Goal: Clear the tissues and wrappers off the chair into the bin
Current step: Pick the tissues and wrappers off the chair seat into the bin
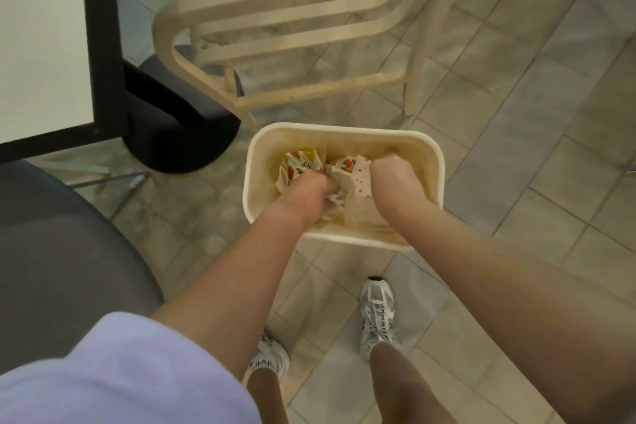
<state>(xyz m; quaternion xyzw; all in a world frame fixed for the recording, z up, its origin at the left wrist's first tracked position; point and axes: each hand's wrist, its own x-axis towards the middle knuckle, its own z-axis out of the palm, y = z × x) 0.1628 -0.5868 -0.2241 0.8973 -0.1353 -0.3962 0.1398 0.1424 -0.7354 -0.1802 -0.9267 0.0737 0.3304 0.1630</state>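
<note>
Both your hands reach into the bin point(344, 134) at frame centre: left hand point(311, 188) clutches tissues point(335, 198), right hand point(387, 174) grips a wrapper point(358, 203) (fingers curled).

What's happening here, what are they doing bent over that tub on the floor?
A person is standing over a cream bin on the tiled floor, both hands down inside it. The left hand grips a crumpled white tissue, and the right hand holds a spotted paper wrapper. Printed wrappers already lie in the bin. A slatted chair stands just behind.
</note>
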